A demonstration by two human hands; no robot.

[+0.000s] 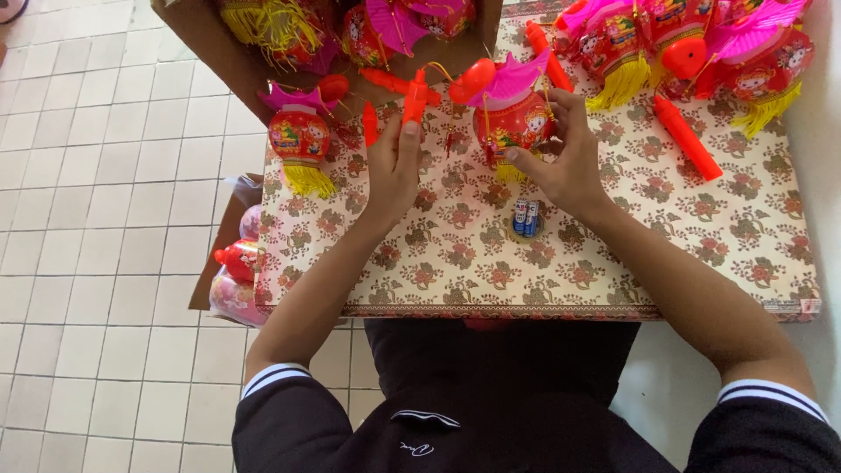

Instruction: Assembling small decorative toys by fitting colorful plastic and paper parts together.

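Now your left hand [392, 171] pinches the orange handle [413, 98]. Your right hand [565, 158] grips the red lantern [512, 118]; 2 batteries [526, 216] lie at its 7 o'clock.

Batteries [526, 216] on table [666, 263] (between hands), lantern [512, 118] behind, box [229, 66] far left

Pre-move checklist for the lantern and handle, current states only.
1. Left hand grips orange handle: ok.
2. Right hand steadies red lantern: ok.
3. Handle joined to lantern: cannot tell, the wire between them is too fine.
4. Batteries on floral table, near right hand: ok.
5. Space between the hands free of other lanterns: ok.
6. Finished lantern left of the hands, apart from them: ok.
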